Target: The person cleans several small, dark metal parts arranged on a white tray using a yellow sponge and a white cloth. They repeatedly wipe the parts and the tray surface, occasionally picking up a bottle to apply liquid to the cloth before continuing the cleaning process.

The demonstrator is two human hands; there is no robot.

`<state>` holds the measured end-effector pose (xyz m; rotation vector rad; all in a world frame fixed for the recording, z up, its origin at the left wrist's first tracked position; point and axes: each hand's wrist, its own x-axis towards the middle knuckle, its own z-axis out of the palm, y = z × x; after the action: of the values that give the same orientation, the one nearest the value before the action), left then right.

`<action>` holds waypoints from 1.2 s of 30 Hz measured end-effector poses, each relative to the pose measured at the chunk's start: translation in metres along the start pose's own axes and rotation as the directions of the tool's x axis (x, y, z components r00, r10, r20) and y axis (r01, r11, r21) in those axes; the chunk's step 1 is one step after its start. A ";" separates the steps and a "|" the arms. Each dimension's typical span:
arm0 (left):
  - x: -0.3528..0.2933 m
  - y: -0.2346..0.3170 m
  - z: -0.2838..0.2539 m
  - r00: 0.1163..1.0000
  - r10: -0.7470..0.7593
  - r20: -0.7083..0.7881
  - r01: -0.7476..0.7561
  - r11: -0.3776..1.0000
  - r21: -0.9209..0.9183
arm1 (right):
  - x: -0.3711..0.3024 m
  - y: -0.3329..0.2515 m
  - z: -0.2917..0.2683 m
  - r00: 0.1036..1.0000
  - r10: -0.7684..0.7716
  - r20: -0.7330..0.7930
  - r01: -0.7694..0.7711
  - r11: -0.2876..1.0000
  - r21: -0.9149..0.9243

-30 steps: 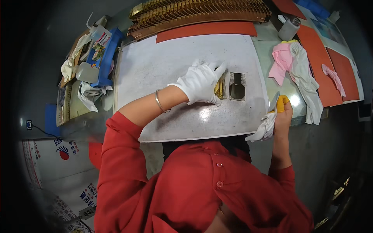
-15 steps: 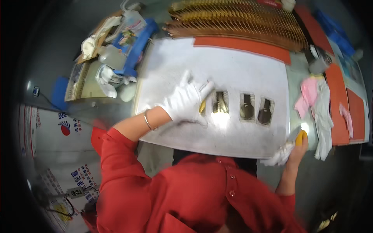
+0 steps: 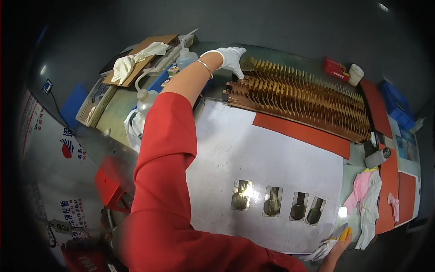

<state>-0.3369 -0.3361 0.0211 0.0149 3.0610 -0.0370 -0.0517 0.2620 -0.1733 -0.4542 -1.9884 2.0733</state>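
My left hand [image 3: 232, 60], in a white glove, reaches to the far left end of a long rack [image 3: 294, 95] filled with thin gold-coloured plates standing on edge. Its thumb is apart from the fingers, at the endmost plate [image 3: 247, 66]; no grip on it shows. At the lower right, my bare right hand [image 3: 340, 244] is closed on a crumpled white cloth [image 3: 321, 252], with yellow at the fingertips. Several small flat metal pieces with dark round-ended shapes, such as the leftmost piece [image 3: 241, 195], lie in a row on a white sheet [image 3: 217, 154].
An orange strip [image 3: 301, 136] lies before the rack. Squeeze bottles [image 3: 146, 97] and a blue tray [image 3: 159, 82] stand on the left. On the right are a pink cloth [image 3: 361, 188], a grey bottle [image 3: 377, 157] and a red box [image 3: 336, 68]. A red stool [image 3: 108, 183] stands lower left.
My left hand has left the metal pieces on the sheet and stretched out to the rack's left end. The view has shifted toward the far side. My right hand still holds the cloth.
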 end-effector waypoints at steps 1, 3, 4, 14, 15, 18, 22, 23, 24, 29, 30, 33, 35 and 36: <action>0.013 -0.003 0.005 1.000 0.010 0.026 -0.010 1.000 -0.005 | 0.000 0.002 -0.004 1.000 0.023 0.006 -0.024 1.000 0.007; 0.031 -0.004 0.010 0.996 0.034 0.085 -0.033 0.999 -0.012 | 0.001 0.002 -0.011 0.998 -0.003 0.064 0.004 1.000 -0.027; 0.035 -0.002 0.011 0.992 0.026 0.123 -0.017 0.997 -0.072 | 0.001 0.002 -0.013 0.996 -0.011 0.091 0.015 0.999 -0.044; 0.008 0.001 -0.007 0.987 0.139 -0.078 -0.135 0.990 0.050 | -0.001 0.001 -0.013 0.997 -0.038 0.067 0.043 0.996 -0.076; -0.010 0.014 -0.023 0.994 0.095 -0.047 -0.093 0.994 0.048 | 0.002 0.004 -0.010 0.999 -0.044 0.016 0.046 0.993 -0.104; -0.074 0.043 -0.040 0.979 0.027 -0.201 -0.020 0.999 0.037 | -0.005 -0.003 0.000 0.999 -0.018 -0.035 0.015 0.997 -0.080; -0.149 0.056 -0.016 0.937 0.248 -0.247 -0.233 0.969 0.086 | -0.006 -0.011 0.000 0.984 0.049 0.173 -0.062 0.996 0.071; -0.173 0.061 -0.012 0.934 0.302 -0.190 -0.279 0.950 0.140 | -0.004 -0.011 0.001 0.984 0.049 0.173 -0.063 0.995 0.075; -0.195 0.073 -0.009 0.957 0.284 -0.048 -0.275 0.950 0.149 | -0.005 -0.011 0.001 0.985 0.050 0.166 -0.063 0.995 0.072; -0.264 0.113 0.037 0.836 0.122 0.535 -0.382 0.830 0.407 | -0.001 -0.010 0.011 0.995 -0.085 0.051 0.091 0.986 -0.137; -0.274 0.126 0.041 0.815 0.122 0.566 -0.416 0.804 0.425 | 0.001 -0.011 0.009 0.986 -0.096 0.137 0.116 0.982 -0.146; -0.283 0.150 0.070 0.781 0.150 0.607 -0.479 0.767 0.427 | 0.016 0.008 -0.013 0.966 -0.003 0.260 0.020 0.998 -0.066; -0.285 0.156 0.084 0.790 0.209 0.576 -0.538 0.686 0.489 | 0.008 0.000 -0.003 0.979 0.017 0.205 -0.007 0.999 -0.053; -0.285 0.160 0.083 0.788 0.179 0.589 -0.524 0.698 0.488 | 0.004 -0.005 0.002 0.985 0.016 0.173 -0.010 0.999 -0.039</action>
<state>-0.0445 -0.1803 -0.0428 0.5674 2.3122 -0.8977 -0.0562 0.2617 -0.1688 -0.3037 -2.1288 2.1529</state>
